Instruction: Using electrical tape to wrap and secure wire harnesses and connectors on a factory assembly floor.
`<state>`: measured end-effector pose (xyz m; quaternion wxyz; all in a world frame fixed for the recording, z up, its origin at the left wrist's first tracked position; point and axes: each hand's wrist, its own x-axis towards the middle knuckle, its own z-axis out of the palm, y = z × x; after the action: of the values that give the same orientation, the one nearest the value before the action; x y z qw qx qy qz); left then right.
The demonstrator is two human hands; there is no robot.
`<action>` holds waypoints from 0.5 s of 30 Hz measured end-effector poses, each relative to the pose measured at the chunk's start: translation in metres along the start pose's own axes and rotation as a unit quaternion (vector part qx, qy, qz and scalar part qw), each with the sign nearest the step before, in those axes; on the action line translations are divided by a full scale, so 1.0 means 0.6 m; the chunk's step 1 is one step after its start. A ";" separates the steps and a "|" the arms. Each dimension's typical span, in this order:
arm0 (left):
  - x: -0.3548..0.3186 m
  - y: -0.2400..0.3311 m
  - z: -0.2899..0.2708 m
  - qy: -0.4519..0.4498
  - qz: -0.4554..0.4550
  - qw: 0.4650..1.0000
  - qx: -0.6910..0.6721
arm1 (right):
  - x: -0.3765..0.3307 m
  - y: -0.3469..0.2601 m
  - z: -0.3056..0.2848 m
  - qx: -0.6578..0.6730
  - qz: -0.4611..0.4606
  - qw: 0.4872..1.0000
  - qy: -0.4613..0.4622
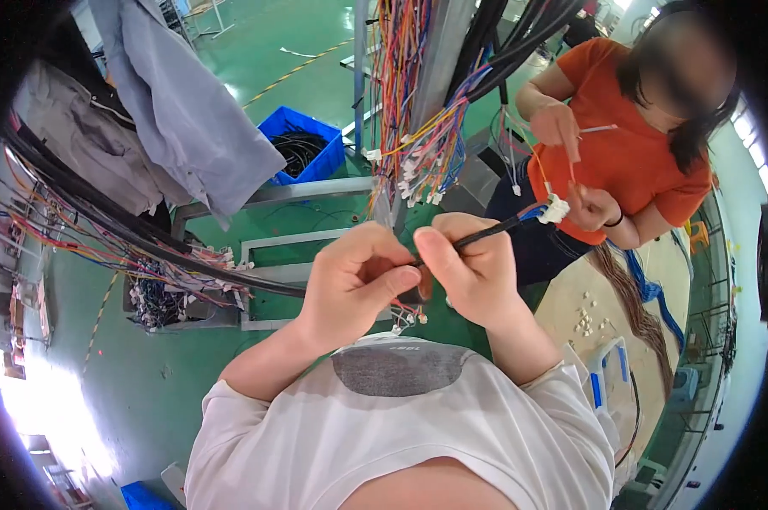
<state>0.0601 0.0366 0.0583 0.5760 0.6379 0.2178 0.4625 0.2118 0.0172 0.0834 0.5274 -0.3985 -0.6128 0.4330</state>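
My left hand and my right hand are close together in front of my chest. Both are closed, thumbs and fingers pinching a black-wrapped cable. From its far right end come blue and brown wires leading to a white connector. Just below my left fingertips shows a small dark round piece with an orange-brown face, possibly a tape roll; my fingers partly hide it. Across from me at the right, a person in an orange shirt handles thin wires close to the connector.
A metal post with bundled coloured wires and white connectors rises ahead. Thick black cables sweep in from the left, below hanging grey clothing. A blue bin holds black cable. A table at right carries brown and blue wires.
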 end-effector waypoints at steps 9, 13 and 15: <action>0.008 -0.013 0.017 0.001 -0.032 0.993 0.114 | 0.009 0.017 -0.009 -0.100 -0.171 0.980 0.001; 0.016 -0.007 0.005 -0.045 -0.190 0.971 -0.137 | 0.009 0.023 -0.012 -0.102 -0.171 0.980 -0.001; 0.017 -0.003 0.000 -0.063 -0.247 0.928 -0.273 | 0.012 0.027 -0.008 -0.091 -0.178 0.980 0.004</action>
<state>0.0654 0.0455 0.0604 0.8364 0.4100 0.1971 0.3057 0.2161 0.0298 0.0706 0.5603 -0.3309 -0.7086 0.2730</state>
